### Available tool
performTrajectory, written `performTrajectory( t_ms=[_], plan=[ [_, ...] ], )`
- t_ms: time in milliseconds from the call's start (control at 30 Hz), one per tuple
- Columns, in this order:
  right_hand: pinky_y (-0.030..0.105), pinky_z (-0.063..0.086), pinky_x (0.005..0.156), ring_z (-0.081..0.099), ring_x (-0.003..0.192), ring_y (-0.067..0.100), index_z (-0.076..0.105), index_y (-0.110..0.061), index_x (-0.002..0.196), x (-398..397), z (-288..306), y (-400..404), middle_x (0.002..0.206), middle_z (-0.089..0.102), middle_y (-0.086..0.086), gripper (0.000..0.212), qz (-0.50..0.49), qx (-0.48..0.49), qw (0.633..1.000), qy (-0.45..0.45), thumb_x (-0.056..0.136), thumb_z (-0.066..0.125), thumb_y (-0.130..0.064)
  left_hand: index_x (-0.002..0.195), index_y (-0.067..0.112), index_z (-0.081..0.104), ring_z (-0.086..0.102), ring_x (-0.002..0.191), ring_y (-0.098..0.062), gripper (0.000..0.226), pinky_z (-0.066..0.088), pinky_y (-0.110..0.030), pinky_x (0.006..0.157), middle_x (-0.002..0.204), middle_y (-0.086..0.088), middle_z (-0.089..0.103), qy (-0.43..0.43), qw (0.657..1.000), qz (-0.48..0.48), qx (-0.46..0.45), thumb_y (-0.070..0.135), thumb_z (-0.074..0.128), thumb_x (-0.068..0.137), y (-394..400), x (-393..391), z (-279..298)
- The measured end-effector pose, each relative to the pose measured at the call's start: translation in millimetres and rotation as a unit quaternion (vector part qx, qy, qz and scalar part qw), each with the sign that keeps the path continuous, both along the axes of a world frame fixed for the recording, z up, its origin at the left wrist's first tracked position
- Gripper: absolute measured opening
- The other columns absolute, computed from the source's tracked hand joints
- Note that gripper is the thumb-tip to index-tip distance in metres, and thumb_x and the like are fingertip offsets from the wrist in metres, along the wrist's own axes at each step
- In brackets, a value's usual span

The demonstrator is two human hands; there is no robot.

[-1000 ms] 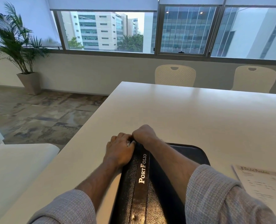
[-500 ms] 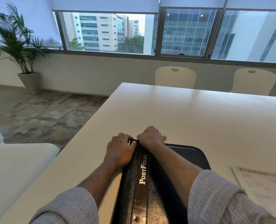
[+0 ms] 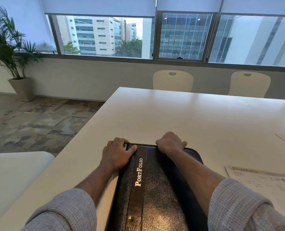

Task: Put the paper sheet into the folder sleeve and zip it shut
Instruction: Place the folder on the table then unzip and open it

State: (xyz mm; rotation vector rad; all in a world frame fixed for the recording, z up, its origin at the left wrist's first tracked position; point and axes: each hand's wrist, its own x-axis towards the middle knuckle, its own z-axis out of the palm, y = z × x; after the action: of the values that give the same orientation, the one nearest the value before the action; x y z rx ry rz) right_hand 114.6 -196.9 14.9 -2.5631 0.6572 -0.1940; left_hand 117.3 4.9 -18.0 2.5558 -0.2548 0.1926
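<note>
Soft daylight from the windows [image 3: 105,35], glare on the table [image 3: 188,114], wide-angle bending at edges.

both hands on closed black folder [image 3: 155,189], paper sheet [image 3: 261,182] beside it

Black leather-look folder [image 3: 155,189], "PortFolio" printed on a dark band, is laid closed and flat at the near table edge. Printed sheet [image 3: 263,182] is laid flat just right of it, outside.

The folder [image 3: 155,189] runs off the bottom edge; the paper sheet [image 3: 263,182] is cut off at right, its print blurred.
</note>
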Motion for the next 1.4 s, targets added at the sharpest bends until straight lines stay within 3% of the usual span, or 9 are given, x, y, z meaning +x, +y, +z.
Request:
performTrajectory(
  t_ms=[233, 533, 633, 733, 900, 1000, 1100, 1200, 1400],
  plan=[
    [0.041, 0.025, 0.079, 0.057, 0.085, 0.030, 0.057, -0.015, 0.067, -16.5, 1.0, -45.8, 0.071, 0.060, 0.002, 0.017, -0.027, -0.001, 1.000, 0.012, 0.075, 0.060, -0.029, 0.118, 0.029, 0.055, 0.044, 0.115, -0.017, 0.047, 0.034, -0.036, 0.091, 0.123, 0.005, 0.053, -0.002, 1.000, 0.003, 0.003, 0.064, 0.048, 0.087, 0.4, 1.5, -2.2],
    [0.041, 0.027, 0.075, 0.055, 0.077, 0.028, 0.056, -0.012, 0.071, -40.6, 2.2, -94.8, 0.076, 0.062, 0.006, 0.025, -0.088, 0.078, 0.993, 0.002, 0.075, 0.066, -0.035, 0.117, 0.029, 0.055, 0.045, 0.115, -0.018, 0.048, 0.035, -0.038, 0.091, 0.123, 0.005, 0.054, -0.010, 1.000, 0.007, 0.009, 0.066, 0.047, 0.087, 0.8, 6.0, -7.4],
    [0.046, 0.035, 0.077, 0.055, 0.074, 0.027, 0.056, -0.011, 0.067, -46.6, 1.9, -101.6, 0.069, 0.058, 0.005, 0.026, -0.086, 0.100, 0.991, -0.004, 0.075, 0.068, -0.032, 0.118, 0.029, 0.056, 0.046, 0.115, -0.019, 0.049, 0.036, -0.039, 0.092, 0.123, 0.005, 0.054, -0.010, 1.000, 0.010, 0.012, 0.066, 0.047, 0.087, 0.6, 6.7, -8.2],
    [0.052, 0.047, 0.085, 0.062, 0.084, 0.033, 0.058, -0.008, 0.066, -50.1, 2.4, -106.7, 0.066, 0.056, 0.007, 0.024, -0.088, 0.126, 0.988, -0.013, 0.072, 0.070, -0.028, 0.118, 0.029, 0.056, 0.046, 0.115, -0.019, 0.049, 0.036, -0.039, 0.092, 0.124, 0.004, 0.054, -0.012, 1.000, 0.012, 0.014, 0.066, 0.047, 0.087, 0.6, 7.5, -8.7],
    [0.053, 0.051, 0.085, 0.064, 0.093, 0.039, 0.065, 0.001, 0.076, -53.5, 7.8, -106.8, 0.075, 0.060, 0.014, 0.018, -0.065, 0.139, 0.988, -0.016, 0.077, 0.068, -0.016, 0.119, 0.028, 0.056, 0.046, 0.116, -0.020, 0.049, 0.036, -0.040, 0.093, 0.124, 0.003, 0.054, -0.009, 1.000, 0.011, 0.014, 0.065, 0.047, 0.087, 1.1, 8.1, -9.7],
    [0.041, 0.053, 0.070, 0.063, 0.095, 0.032, 0.071, 0.002, 0.081, -57.5, 11.9, -112.5, 0.085, 0.068, 0.015, 0.014, 0.003, 0.153, 0.988, -0.012, 0.084, 0.058, 0.002, 0.119, 0.029, 0.056, 0.045, 0.116, -0.020, 0.049, 0.036, -0.041, 0.093, 0.125, 0.003, 0.054, -0.009, 1.000, 0.011, 0.011, 0.065, 0.047, 0.087, 1.0, 8.4, -9.6],
    [0.029, 0.049, 0.066, 0.059, 0.090, 0.019, 0.077, -0.007, 0.091, -67.8, 17.0, -122.2, 0.095, 0.070, 0.009, 0.024, 0.098, 0.166, 0.980, 0.039, 0.088, 0.056, 0.005, 0.119, 0.028, 0.055, 0.045, 0.116, -0.020, 0.049, 0.036, -0.041, 0.093, 0.124, 0.002, 0.054, -0.004, 1.000, 0.006, 0.013, 0.065, 0.047, 0.087, 1.1, 8.7, -10.0],
    [0.022, 0.045, 0.064, 0.058, 0.086, 0.011, 0.076, -0.010, 0.102, -73.9, 14.7, -129.5, 0.098, 0.071, 0.004, 0.025, 0.149, 0.124, 0.980, 0.042, 0.089, 0.059, 0.003, 0.119, 0.028, 0.056, 0.045, 0.116, -0.021, 0.049, 0.037, -0.041, 0.093, 0.124, 0.002, 0.054, -0.005, 1.000, 0.006, 0.015, 0.065, 0.047, 0.087, 1.3, 8.5, -9.3],
    [0.034, 0.051, 0.084, 0.063, 0.083, 0.016, 0.079, -0.017, 0.094, -84.6, -1.2, -132.3, 0.094, 0.077, 0.002, 0.015, 0.133, -0.056, 0.988, -0.063, 0.087, 0.066, -0.011, 0.117, 0.029, 0.057, 0.045, 0.116, -0.022, 0.048, 0.037, -0.042, 0.095, 0.124, 0.002, 0.054, -0.003, 1.000, 0.010, 0.016, 0.065, 0.047, 0.087, 0.8, 6.7, -6.5]
  ],
)
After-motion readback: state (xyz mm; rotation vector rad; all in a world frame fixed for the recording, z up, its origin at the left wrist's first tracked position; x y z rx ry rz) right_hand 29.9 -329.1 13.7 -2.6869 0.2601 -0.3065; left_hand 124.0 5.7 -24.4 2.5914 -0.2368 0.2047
